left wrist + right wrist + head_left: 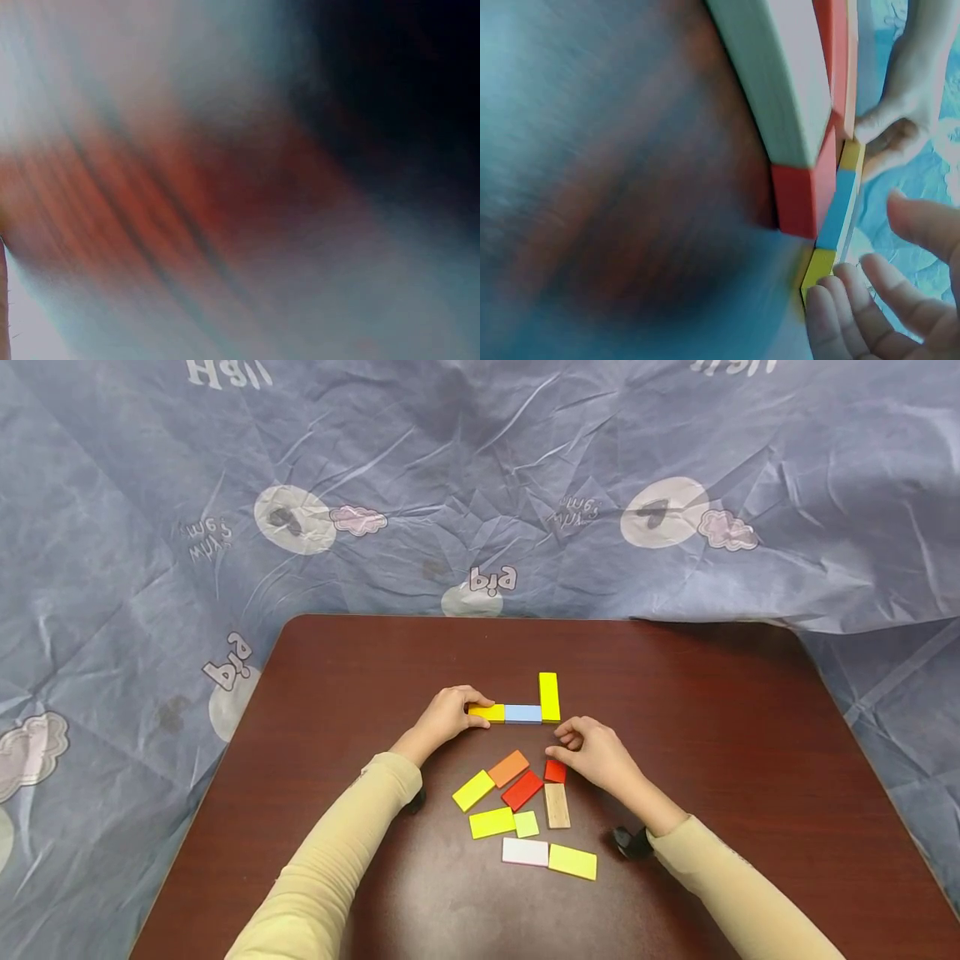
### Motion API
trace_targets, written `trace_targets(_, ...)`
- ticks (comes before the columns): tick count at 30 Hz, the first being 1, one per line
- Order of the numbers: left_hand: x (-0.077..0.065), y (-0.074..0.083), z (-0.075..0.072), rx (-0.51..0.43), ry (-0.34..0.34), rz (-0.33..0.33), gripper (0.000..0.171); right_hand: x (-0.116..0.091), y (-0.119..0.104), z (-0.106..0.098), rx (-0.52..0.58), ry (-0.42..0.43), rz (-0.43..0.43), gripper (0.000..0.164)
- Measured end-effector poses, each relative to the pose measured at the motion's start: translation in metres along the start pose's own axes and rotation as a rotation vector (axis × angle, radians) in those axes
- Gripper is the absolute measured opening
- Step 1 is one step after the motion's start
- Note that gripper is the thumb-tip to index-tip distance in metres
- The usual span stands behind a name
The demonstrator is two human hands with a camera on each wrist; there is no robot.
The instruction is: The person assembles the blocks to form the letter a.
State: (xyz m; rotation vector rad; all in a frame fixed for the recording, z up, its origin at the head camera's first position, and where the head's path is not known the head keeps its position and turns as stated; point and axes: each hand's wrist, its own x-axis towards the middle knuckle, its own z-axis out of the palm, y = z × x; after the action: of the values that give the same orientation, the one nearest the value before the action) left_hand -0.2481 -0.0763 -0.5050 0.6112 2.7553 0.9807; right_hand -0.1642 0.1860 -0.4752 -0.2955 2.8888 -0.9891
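My left hand (448, 714) holds a yellow block (491, 713) between thumb and fingers. That block forms the left end of a row, with a light blue block (522, 714) beside it. At the row's right end a yellow block (550, 697) points away from me. My right hand (596, 752) hovers just right of a small red block (555, 772), thumb tip near its top edge. In the right wrist view, the thumb and fingers of the right hand (900, 300) are apart with nothing between them. The left wrist view is blurred and shows no block.
Nearer me lie an orange block (509, 768), a longer red block (522, 790), a natural wood block (557, 806), a pale green square (527, 823), a white block (525, 852) and several yellow blocks (573, 862). A printed cloth (465, 485) hangs behind the brown table (360, 668).
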Motion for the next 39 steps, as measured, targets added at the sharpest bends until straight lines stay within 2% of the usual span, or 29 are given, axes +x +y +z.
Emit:
trace_targets(5,0.000,0.001,-0.002,0.004,-0.001,0.000,0.037,-0.013,-0.001,0.004,-0.049,-0.054,-0.065,0.031)
trace_targets(11,0.000,0.002,-0.003,0.009,-0.008,-0.012,0.036,-0.020,0.000,0.007,-0.098,-0.095,-0.096,0.030)
trace_targets(22,0.002,0.003,-0.006,0.024,0.003,-0.001,0.037,-0.021,0.003,0.005,-0.101,-0.096,-0.142,0.027)
trace_targets(31,-0.001,0.001,-0.004,0.014,0.005,0.005,0.036,-0.024,0.003,0.007,-0.156,-0.095,-0.211,0.027)
trace_targets(39,-0.003,0.000,0.000,0.011,-0.001,0.003,0.037,-0.024,0.001,0.007,-0.181,-0.139,-0.197,0.031)
